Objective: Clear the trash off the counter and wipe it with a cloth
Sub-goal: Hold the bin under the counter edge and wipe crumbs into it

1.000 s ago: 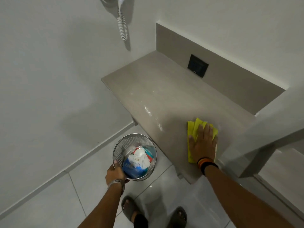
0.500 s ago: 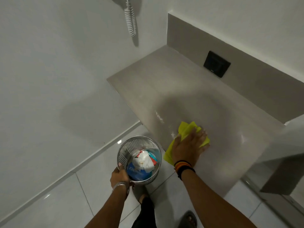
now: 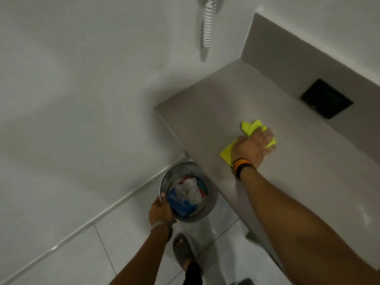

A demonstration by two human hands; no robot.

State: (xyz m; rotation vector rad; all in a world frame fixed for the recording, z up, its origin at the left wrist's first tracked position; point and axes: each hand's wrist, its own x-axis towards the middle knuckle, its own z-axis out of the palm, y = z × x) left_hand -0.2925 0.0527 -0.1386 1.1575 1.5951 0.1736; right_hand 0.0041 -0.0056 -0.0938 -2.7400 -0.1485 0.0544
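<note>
one beige counter (image 3: pixel 216 112), white walls (image 3: pixel 82 79), tiled floor (image 3: pixel 72 254)

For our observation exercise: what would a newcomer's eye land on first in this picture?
The bright yellow cloth, pressed flat on the grey counter under the right hand. Next, the metal wastebasket below the counter's edge, full of crumpled trash, its rim held by the left hand.
</note>
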